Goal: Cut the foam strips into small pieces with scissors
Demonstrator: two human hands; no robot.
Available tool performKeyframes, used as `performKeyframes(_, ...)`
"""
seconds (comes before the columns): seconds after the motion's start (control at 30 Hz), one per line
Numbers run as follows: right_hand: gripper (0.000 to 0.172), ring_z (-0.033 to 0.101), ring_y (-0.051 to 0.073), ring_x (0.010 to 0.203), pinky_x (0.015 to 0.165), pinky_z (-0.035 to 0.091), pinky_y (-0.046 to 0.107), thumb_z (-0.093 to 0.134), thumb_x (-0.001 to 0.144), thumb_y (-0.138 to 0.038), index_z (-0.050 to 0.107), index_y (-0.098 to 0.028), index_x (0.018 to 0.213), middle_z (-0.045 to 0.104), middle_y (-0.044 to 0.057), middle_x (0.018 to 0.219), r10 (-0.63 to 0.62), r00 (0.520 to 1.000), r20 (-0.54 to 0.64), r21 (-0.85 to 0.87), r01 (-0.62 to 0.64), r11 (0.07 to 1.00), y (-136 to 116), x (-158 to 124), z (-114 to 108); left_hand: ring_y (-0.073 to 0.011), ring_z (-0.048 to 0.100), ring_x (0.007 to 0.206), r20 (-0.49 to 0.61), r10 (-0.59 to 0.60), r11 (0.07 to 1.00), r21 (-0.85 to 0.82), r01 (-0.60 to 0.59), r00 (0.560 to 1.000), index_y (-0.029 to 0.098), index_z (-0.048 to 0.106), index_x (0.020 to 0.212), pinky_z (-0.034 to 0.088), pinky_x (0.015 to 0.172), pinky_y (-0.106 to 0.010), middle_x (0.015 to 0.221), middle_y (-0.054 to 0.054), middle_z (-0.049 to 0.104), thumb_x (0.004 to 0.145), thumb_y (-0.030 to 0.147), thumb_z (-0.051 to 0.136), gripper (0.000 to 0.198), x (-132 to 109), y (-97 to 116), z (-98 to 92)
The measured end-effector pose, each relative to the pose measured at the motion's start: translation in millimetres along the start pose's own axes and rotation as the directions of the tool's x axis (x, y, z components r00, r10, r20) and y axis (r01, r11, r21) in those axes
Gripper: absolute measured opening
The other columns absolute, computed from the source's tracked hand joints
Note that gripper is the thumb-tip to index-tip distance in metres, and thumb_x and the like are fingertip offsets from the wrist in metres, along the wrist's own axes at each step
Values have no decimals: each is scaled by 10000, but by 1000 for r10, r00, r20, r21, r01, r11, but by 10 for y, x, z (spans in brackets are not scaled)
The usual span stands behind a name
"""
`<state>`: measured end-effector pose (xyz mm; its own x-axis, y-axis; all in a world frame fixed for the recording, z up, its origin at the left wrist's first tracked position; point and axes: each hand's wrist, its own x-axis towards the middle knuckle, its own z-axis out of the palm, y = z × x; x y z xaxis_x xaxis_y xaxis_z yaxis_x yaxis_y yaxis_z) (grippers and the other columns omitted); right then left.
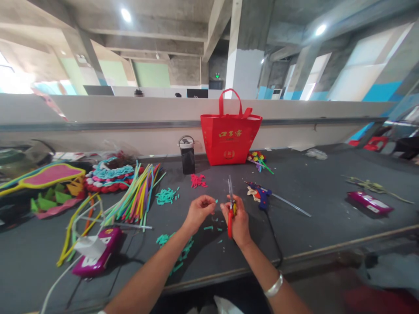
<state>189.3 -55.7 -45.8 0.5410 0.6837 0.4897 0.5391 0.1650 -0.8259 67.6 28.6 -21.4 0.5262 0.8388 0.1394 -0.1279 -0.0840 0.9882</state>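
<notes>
Head view: one scissors (pixel 230 205) in right hand (pixel 238 220), two pink devices (pixel 98 255)

Illegible gold characters on red bag (pixel 230 139)

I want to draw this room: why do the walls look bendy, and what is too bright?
Head view: the wide lens bows the long ledge and tilts the pillars; the ceiling lamps and far-left window glare white; the scissors stay sharp.

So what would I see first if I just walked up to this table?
Probably the red bag standing at the back of the table. Next, the colourful sticks fanned out on the left. In the middle, the right hand holds scissors, and the left hand pinches a tiny teal bit.
</notes>
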Motion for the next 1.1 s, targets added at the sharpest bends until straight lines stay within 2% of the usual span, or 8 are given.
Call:
performKeyframes(0.2,330,634,133,770,752,511,270,543,846,-319,466,-205,1145,627,19,908,-35,999,30,174,29,984,44,-2,17,-93,497,540,54,68,956,282,-80,996,137,631,689,374,530,-199,588,18,580,663,206,611,77,-50,-72,124)
performKeyframes(0.4,265,604,120,631,643,497,249,549,830,-321,476,-205,1057,615,-17,764,39,996,-76,219,-22,975,53,64,-36,-93,476,459,107,-175,908,401,119,979,141,596,687,350,477,-209,531,43,528,622,180,554,87,-3,135,-22)
performKeyframes(0.5,295,604,124,631,641,491,252,589,804,-337,478,-208,1045,620,-21,748,64,993,-96,261,-37,965,45,85,-57,-105,501,550,113,-99,896,443,39,989,140,631,749,375,535,-214,620,20,578,658,248,579,151,19,220,-99)
performKeyframes(0.6,329,606,127,630,636,490,252,610,786,-352,480,-214,1055,630,-24,745,77,995,-66,303,-54,952,34,75,-45,-114,496,605,189,-44,887,460,-49,981,135,667,816,373,569,-220,675,4,603,707,350,586,254,11,208,-51)
performKeyframes(0.8,349,615,135,651,661,498,264,613,782,-351,475,-215,1073,622,-28,738,55,998,-9,292,-50,955,48,48,-12,-96,387,523,178,-87,845,534,-22,980,117,658,682,294,507,-220,521,41,466,704,296,533,219,-26,154,109)
performKeyframes(0.87,344,608,132,638,653,496,263,606,789,-358,478,-211,1072,620,-24,744,59,998,-33,260,-49,964,58,48,-18,-98,399,523,165,-121,824,567,6,979,116,662,684,300,507,-221,523,40,478,683,260,528,197,-8,205,28)
performKeyframes(0.97,315,594,127,600,620,491,254,581,806,-376,490,-199,1050,615,-17,738,75,995,-67,187,-62,980,75,42,-20,-116,461,553,133,-130,721,693,2,983,118,683,701,326,530,-226,561,17,553,686,262,544,200,80,331,-275)
performKeyframes(1.1,316,583,123,604,614,483,244,541,834,-410,509,-195,1064,612,-2,779,42,997,-71,75,-37,996,109,20,15,-161,571,662,-69,-17,398,914,70,997,145,714,766,358,590,-241,695,-40,672,736,267,534,220,252,454,-861)
